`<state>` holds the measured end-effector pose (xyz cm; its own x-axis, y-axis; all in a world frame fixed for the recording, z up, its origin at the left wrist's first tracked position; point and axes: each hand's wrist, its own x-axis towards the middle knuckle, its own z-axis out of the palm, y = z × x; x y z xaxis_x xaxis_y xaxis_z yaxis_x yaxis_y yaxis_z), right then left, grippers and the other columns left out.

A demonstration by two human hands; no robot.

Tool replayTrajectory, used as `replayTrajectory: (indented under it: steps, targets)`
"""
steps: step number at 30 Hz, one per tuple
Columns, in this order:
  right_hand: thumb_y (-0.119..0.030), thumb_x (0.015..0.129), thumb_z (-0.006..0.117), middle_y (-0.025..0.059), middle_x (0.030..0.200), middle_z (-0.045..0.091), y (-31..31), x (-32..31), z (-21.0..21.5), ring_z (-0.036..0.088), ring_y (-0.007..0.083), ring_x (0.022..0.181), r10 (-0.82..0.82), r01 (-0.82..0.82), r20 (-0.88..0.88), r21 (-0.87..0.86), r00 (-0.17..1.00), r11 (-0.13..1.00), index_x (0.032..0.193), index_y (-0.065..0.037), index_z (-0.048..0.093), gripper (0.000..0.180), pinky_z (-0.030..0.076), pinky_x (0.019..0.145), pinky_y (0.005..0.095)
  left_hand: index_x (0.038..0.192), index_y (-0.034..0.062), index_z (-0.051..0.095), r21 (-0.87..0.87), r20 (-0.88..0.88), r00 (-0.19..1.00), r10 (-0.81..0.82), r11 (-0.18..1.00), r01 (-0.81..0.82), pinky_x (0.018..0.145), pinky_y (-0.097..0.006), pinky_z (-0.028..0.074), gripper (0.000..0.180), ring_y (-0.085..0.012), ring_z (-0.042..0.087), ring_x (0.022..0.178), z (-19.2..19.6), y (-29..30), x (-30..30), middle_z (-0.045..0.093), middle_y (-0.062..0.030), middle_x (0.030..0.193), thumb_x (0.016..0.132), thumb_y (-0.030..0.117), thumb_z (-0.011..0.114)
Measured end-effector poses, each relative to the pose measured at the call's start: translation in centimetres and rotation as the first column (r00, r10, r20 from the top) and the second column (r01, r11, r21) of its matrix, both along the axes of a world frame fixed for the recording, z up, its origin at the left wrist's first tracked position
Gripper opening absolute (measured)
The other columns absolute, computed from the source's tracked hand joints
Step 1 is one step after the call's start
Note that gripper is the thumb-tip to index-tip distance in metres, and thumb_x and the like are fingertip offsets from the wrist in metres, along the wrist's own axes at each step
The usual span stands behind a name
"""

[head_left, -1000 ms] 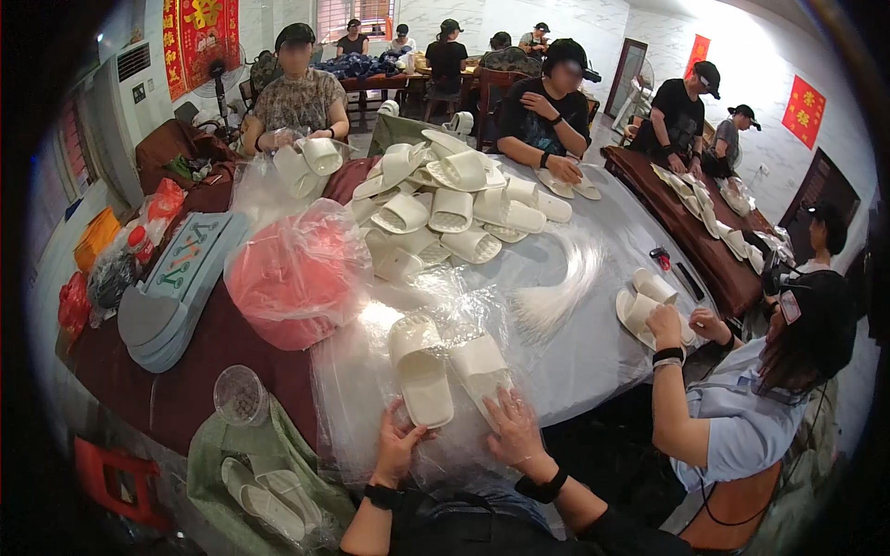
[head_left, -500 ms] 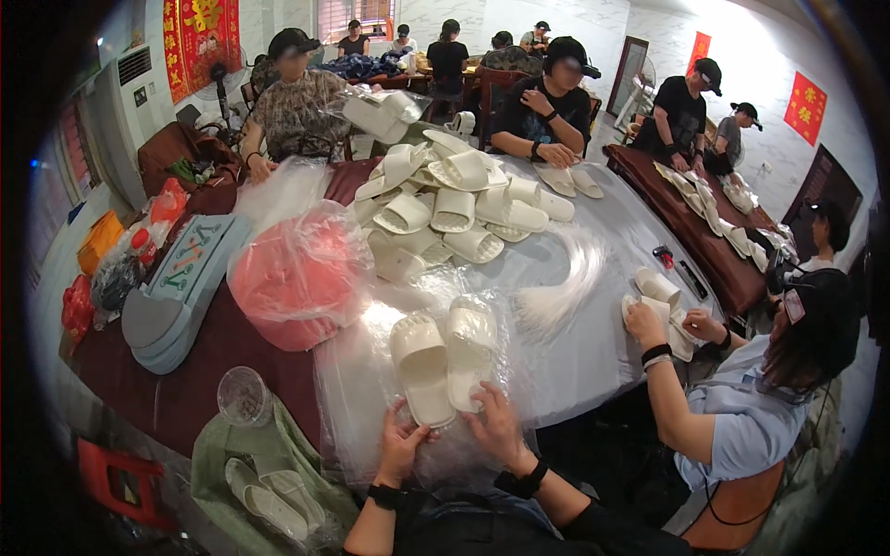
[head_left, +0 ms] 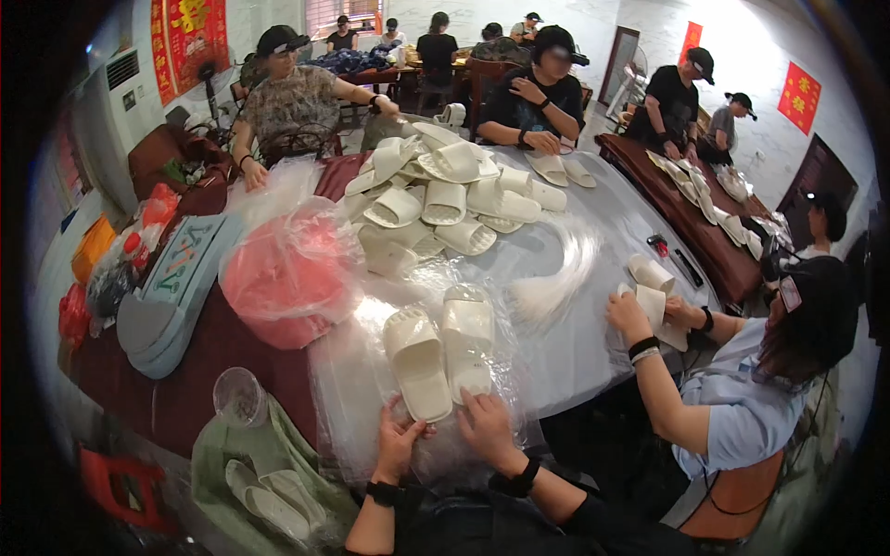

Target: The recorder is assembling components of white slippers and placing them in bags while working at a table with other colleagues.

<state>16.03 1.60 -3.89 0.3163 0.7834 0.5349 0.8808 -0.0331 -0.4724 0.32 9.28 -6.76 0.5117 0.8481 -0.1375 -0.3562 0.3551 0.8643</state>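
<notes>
Two cream slide slippers lie side by side in front of me, toes pointing away, inside a clear plastic bag (head_left: 352, 422). At the heel of the left slipper (head_left: 417, 366) is my left hand (head_left: 397, 440), its fingers and thumb closed around the heel edge. My right hand (head_left: 489, 428) has its fingertips on the heel of the right slipper (head_left: 469, 347), thumb below it. This slipper sits a little farther from me than its mate. Beyond them rises a heap of loose cream slippers (head_left: 445, 202).
A red bundle in clear plastic (head_left: 292, 273) and a grey-blue step-shaped item (head_left: 176, 287) stand at left. White strands (head_left: 561, 278) lie on the grey sheet. Co-workers handle slippers opposite and at right (head_left: 663, 315). A green sack (head_left: 232, 454) with slippers hangs at lower left.
The right slipper has slid slightly away from me, my right hand following it. Across the table, a co-worker's raised bagged slippers have left view, and that arm now stretches sideways behind the heap.
</notes>
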Motion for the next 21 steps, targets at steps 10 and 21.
replayTrajectory:
  steps: [10,21]
  targets:
    - [-0.010,0.078,0.065,0.0129,0.096,0.059,-0.1,-0.1,-1.8,0.059,0.0317,0.087,0.249,-0.248,-0.149,0.027,0.957,0.968,0.103,-0.004,0.058,0.027,0.048,0.074,0.0396,0.137,0.0065,0.025,-0.023,0.066,0.997,0.044,0.999,-0.042,0.066,-0.027,0.051,0.063,-0.0179,0.062,0.075,0.8,-0.7,0.8,0.061,-0.0169,0.100,0.085,-0.005,0.057]
    - [-0.010,0.079,0.062,0.0169,0.094,0.059,-0.1,-0.5,-2.9,0.058,0.0350,0.087,0.221,-0.223,-0.300,0.028,0.928,0.975,0.111,-0.003,0.053,0.034,0.047,0.075,0.0418,0.139,0.0075,0.025,0.010,-0.003,1.000,0.029,1.000,-0.029,0.062,-0.028,0.052,0.064,-0.0183,0.063,0.069,0.3,-0.3,0.7,0.063,-0.0152,0.098,0.085,-0.004,0.057]
